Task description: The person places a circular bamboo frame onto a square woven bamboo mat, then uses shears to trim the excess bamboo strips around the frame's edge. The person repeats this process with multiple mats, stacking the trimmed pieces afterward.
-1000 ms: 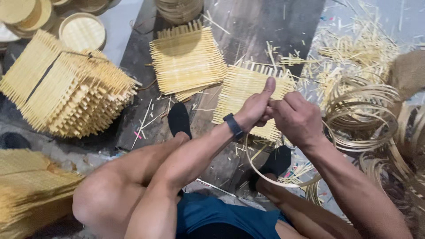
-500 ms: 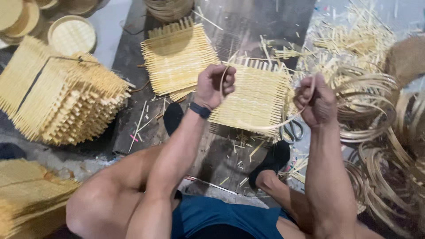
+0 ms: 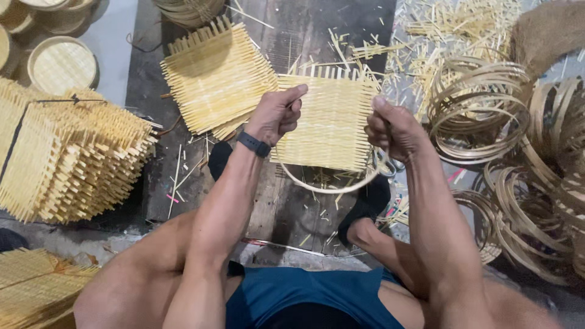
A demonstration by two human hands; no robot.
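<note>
You sit low over a dark wooden board (image 3: pixel 304 36) with your two knees up. Your left hand (image 3: pixel 277 116) is a closed fist, thumb on top, and it squeezes one end of a thin bent strip (image 3: pixel 332 187). Your right hand (image 3: pixel 393 131) is a closed fist too, and it squeezes the other end. The two hands are apart, with a gap between them. The strip hangs down between them in one long curve, like a smile. You wear one dark watch (image 3: pixel 254 145) on your left wrist.

Right behind your hands is one flat woven mat (image 3: pixel 332 119), square, with little stick ends poking out all around. The strip curves just under its near edge. A second woven mat (image 3: pixel 216 76) lies on the board to the left of it, tilted, and the two mats touch at one corner.

Far to your left is one big stack of mats (image 3: pixel 67 155), tied with a dark string. In the near left corner is one more pile of mats (image 3: pixel 36 286); you cannot count the mats in either one.

At the top left is one round woven lid (image 3: pixel 61 64), with parts of more round ones beside it at the edge.

To your right lie many loose hoops (image 3: pixel 478 106) in heaps, too many and too tangled to count. Small cut sticks (image 3: pixel 439 30) are scattered all over the floor above them.
</note>
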